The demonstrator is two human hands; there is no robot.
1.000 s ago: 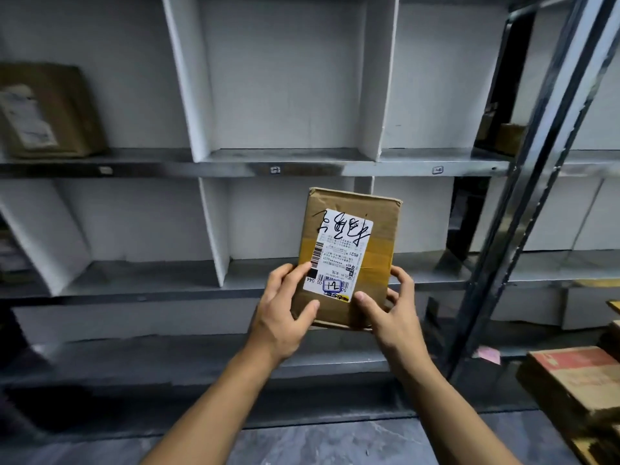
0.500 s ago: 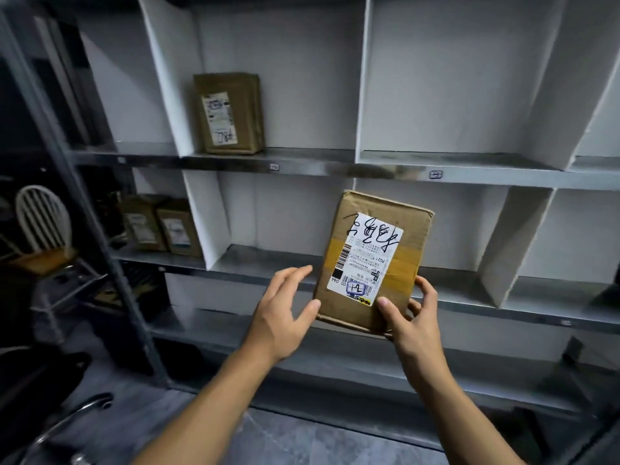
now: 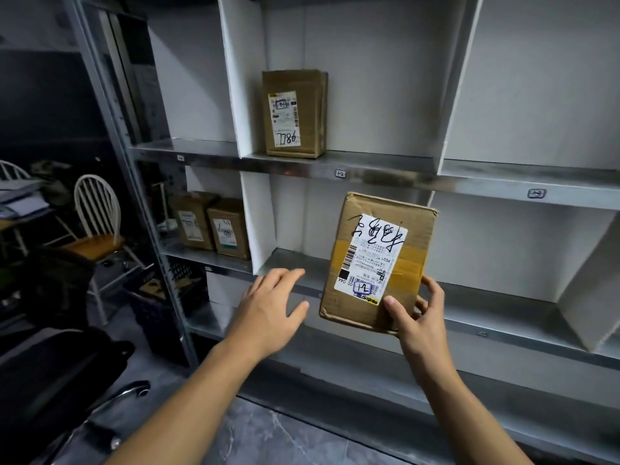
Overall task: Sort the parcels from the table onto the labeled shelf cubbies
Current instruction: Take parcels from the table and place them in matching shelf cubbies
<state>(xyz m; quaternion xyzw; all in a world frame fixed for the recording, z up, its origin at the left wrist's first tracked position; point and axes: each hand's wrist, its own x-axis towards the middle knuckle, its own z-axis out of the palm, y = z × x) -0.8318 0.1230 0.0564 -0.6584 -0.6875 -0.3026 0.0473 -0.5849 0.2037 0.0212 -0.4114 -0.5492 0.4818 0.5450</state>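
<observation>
1. Across the whole view, grey metal shelving [image 3: 385,171] with white divider panels: split into open-fronted cubbies, most likely for filing parcels by code.
2. In front of the middle shelf and clear of it, brown cardboard parcel [image 3: 414,243] with a white shipping label: carried in the air, slightly tilted, label face turned toward the camera, seemingly for checking its code against the cubbies. Label upside down as held. Not yet in any cubby.
3. On the upper shelf, second brown carton [image 3: 302,95]: stood upright near the left divider, label facing out, so readable from the aisle.
4. In the lower-left cubby, two smaller brown cartons [image 3: 193,219]: upright, close side by side, labels outward likewise.
5. At the parcel's lower right corner, right hand [image 3: 419,320]: thumb pressed on the front face just under the label, fingers curled behind, bearing the weight alone.
6. Just beside the parcel's lower left edge, left hand [image 3: 268,310]: fingers straight and spread, holding nothing, apart from the cardboard, probably poised to steady or guide.
7. On the shelf lips, small label tags [image 3: 340,173]: fixed at the front edge of the cubbies for matching; too small to read with certainty.
8. Low on the shipping label, pen-boxed code [image 3: 363,287]: presumably the sorting mark; not clearly legible.
</observation>
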